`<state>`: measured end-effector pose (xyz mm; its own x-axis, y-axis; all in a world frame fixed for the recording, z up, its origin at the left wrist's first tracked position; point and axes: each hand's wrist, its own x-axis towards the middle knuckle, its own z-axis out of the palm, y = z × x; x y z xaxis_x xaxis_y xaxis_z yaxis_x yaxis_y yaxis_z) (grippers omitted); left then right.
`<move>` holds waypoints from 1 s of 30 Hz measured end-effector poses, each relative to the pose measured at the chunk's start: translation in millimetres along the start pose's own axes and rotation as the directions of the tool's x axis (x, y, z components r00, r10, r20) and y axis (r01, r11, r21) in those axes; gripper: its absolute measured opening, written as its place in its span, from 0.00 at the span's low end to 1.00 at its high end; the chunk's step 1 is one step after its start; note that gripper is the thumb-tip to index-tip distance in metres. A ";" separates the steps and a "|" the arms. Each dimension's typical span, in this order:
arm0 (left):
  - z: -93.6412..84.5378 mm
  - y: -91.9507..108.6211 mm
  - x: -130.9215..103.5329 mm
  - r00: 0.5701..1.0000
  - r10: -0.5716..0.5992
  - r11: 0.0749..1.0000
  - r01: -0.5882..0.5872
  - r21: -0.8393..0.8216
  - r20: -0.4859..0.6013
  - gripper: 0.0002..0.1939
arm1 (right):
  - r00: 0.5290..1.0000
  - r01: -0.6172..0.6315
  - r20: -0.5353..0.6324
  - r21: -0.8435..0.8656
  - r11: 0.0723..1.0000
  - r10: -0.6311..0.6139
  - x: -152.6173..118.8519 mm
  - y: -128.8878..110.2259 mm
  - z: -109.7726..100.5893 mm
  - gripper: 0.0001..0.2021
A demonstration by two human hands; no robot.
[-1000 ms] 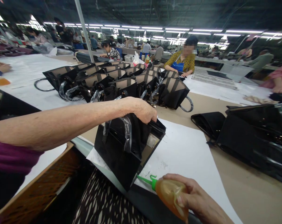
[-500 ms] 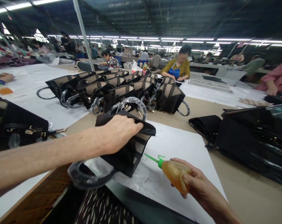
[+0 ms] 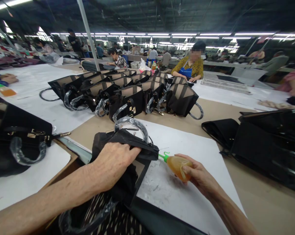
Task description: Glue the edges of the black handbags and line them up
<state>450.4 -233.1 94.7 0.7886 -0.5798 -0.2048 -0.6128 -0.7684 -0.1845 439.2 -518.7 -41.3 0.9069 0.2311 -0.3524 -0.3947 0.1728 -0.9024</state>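
the left hand (image 3: 116,163) grips the bag (image 3: 127,178) near the tabletop's (image 3: 184,218) front edge; the right, holding the bottle (image 3: 179,167), should squeeze lightly, nozzle close to the seam.

A factory workshop: strip lights (image 3: 208,34) above long worktables, seated workers, and rows of matching black handbags (image 3: 127,98).

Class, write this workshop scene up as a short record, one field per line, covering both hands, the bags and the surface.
Left hand: gripping black bag
Right hand: holding squeeze bottle, amber contents
Green nozzle: towards bag
Raised handle: wrapped in clear plastic
Surface: white sheet on tan covering
Beyond: grouped bags
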 end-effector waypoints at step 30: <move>25.7 0.6 -16.4 1.000 -0.019 0.999 0.019 -0.032 0.017 0.21 | 0.985 -0.138 0.111 0.053 0.989 0.132 -7.8 10.3 2.0 0.29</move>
<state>435.7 -217.0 73.3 0.7989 -0.5608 -0.2174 -0.5957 -0.7877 -0.1573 427.8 -516.7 -47.4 0.8248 0.3570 -0.4386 -0.5237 0.1894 -0.8306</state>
